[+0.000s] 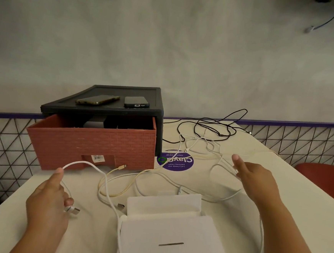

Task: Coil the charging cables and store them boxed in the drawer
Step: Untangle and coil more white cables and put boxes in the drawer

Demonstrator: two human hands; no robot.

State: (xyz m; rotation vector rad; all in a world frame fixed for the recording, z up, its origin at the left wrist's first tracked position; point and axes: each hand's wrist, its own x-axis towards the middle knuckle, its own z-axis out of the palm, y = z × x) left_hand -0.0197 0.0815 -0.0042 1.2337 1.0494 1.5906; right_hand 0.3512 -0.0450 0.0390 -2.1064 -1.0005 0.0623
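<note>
The chief risk is a tangle. The white cable (pixel 82 162) crosses the beige cable (pixel 121 166) on the table (pixel 86 229), then runs close along the left edge of the box (pixel 173 242). Winding it in from here could drag the beige one along or catch on the box's corner.

The left hand (pixel 49 203) holds the white cable, thumb pressed on it and fingers curled round the plug end. The right hand (pixel 254 179) reaches over a thin cable (pixel 217 165) with the thumb raised. Its fingers are hidden, so I cannot tell if it pinches the strand or only touches it.

The plug (pixel 74 210) points right, toward the box, and lies nearly level. The cable arches from the thumb toward the open drawer (pixel 93 142), then bends back toward the person. Its long run therefore lies roughly far to near.
</note>
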